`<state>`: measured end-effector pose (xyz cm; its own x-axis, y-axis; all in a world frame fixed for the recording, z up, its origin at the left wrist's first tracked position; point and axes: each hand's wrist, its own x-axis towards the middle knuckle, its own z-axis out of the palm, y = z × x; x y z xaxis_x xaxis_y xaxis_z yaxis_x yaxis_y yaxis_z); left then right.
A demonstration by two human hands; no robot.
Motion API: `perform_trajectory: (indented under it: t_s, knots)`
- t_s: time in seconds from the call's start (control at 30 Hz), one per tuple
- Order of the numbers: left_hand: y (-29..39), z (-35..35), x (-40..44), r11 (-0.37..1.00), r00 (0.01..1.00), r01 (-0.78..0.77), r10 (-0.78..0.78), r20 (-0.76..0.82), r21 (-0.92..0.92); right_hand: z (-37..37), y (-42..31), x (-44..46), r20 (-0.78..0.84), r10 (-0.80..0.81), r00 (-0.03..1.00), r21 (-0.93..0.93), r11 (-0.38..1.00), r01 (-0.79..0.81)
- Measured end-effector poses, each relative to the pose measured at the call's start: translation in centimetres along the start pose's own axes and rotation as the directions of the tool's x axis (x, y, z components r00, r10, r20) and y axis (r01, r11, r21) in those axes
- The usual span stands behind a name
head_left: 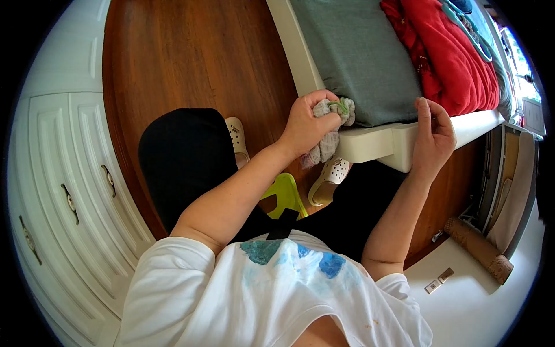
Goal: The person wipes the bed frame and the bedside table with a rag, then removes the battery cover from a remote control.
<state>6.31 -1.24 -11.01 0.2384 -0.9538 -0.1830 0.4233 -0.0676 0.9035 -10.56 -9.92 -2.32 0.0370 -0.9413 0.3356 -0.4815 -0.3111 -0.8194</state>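
Observation:
A crumpled grey cloth (329, 144) with a green band is bunched in my left hand (312, 122), its lower part hanging down beside the corner of the white bed frame (365, 146). My fingers are wrapped round it. To the right, my right hand (433, 136) is raised at the edge of the frame, fingers curled and the thumb against or near the index fingertip. Whether anything small is between them cannot be made out. Grey-green bedding (370, 63) lies just beyond both hands.
Folded red fabric (451, 58) lies on the bed. Below are my black-clad legs, pale clogs (332, 176) and a lime-green stool (287, 194) on the wooden floor (196, 52). White cabinets (63, 173) stand left; a brown roll (478, 248) and panels are at right.

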Motion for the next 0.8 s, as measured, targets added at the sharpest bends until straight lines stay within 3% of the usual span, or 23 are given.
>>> perform_trajectory:
  t_s: [0.27,0.33,0.4,0.43,0.53,0.57,0.6,0.63,0.67,0.73,0.8]
  knots:
    - [-0.1,0.2,-0.1,1.0,1.0,0.025,-0.025,-0.006,0.011,-0.1,0.3,0.1,0.0,-0.032,0.999,-0.025,0.999,0.032]
    - [-0.5,0.5,0.5,0.922,0.946,-0.19,0.265,-0.189,0.338,-0.1,0.4,0.2,-0.003,-0.04,0.999,-0.032,0.999,0.04]
    - [0.0,-0.6,2.0,0.991,0.893,-0.123,0.135,-0.43,0.054,0.0,0.4,0.1,-0.012,-0.029,1.0,-0.036,0.999,0.029]
    - [0.7,-1.3,3.2,0.98,0.843,-0.195,0.146,-0.518,-0.04,-0.1,0.5,0.2,-0.006,-0.029,1.0,-0.018,0.999,0.029]
    - [0.9,-1.1,3.5,0.978,0.866,-0.209,0.177,-0.468,-0.017,-0.2,0.1,0.1,-0.011,-0.009,1.0,-0.133,0.991,0.008]
    - [-0.8,-0.2,3.0,0.916,0.841,-0.284,0.38,-0.386,0.284,-0.2,0.6,0.3,-0.015,-0.023,1.0,-0.106,0.994,0.021]
    - [-2.9,1.0,2.1,0.758,0.801,-0.349,0.547,-0.244,0.552,-0.2,0.6,0.3,-0.017,-0.028,0.999,-0.102,0.994,0.026]
    - [-3.3,2.4,0.6,0.707,0.735,-0.382,0.623,-0.269,0.595,-0.1,0.6,0.3,-0.017,-0.018,1.0,-0.092,0.996,0.016]
    - [-3.4,2.2,0.5,0.706,0.734,-0.386,0.625,-0.266,0.593,-0.1,0.6,0.3,-0.018,-0.006,1.0,-0.085,0.996,0.005]
    - [-3.1,1.3,-0.1,0.713,0.818,-0.399,0.562,-0.128,0.577,-0.2,0.8,0.4,-0.016,-0.029,0.999,-0.101,0.995,0.027]
    - [-2.1,0.3,-0.3,0.682,0.815,-0.437,0.576,-0.061,0.587,-0.1,0.6,0.5,0.002,-0.063,0.998,-0.106,0.992,0.063]
